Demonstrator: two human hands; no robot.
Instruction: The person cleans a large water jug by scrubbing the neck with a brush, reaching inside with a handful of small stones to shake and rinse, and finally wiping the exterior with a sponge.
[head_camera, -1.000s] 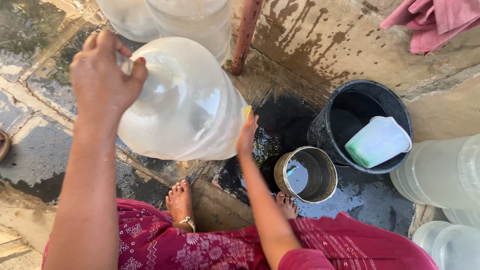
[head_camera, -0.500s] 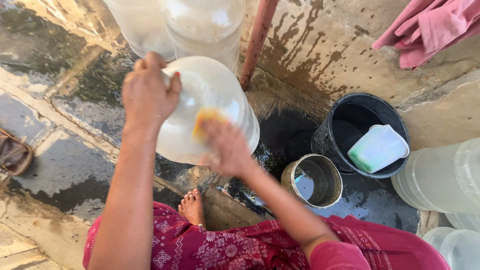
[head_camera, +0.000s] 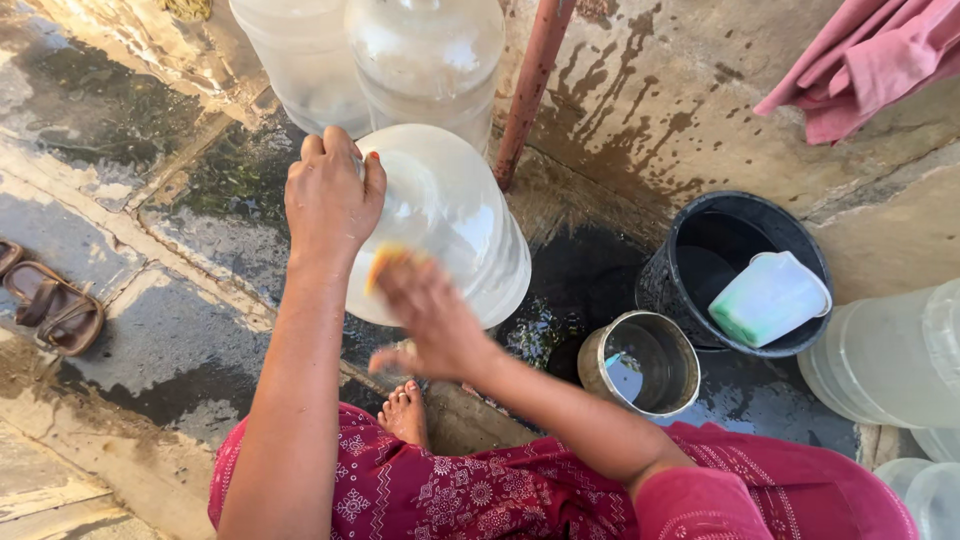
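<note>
My left hand (head_camera: 332, 195) grips the neck end of a large clear plastic water jug (head_camera: 460, 220), which lies tilted above the wet stone floor. My right hand (head_camera: 428, 318) presses an orange scrubber (head_camera: 384, 264) against the jug's near side; the hand is motion-blurred. My bare foot (head_camera: 405, 412) shows below the jug, above my magenta patterned dress (head_camera: 440, 490).
Two more clear jugs (head_camera: 420, 55) stand behind, beside a rusty red pipe (head_camera: 528, 85). A black bucket (head_camera: 690, 290) holds a white-green mug (head_camera: 768, 297). A steel pot (head_camera: 640, 362) with water sits close by. More jugs (head_camera: 890, 350) at right, sandals (head_camera: 50, 305) at left, pink cloth (head_camera: 880, 55) top right.
My right hand slid with the scrubber from the jug's far right side across to its near lower side. My left hand and the jug shifted rightward in view.
</note>
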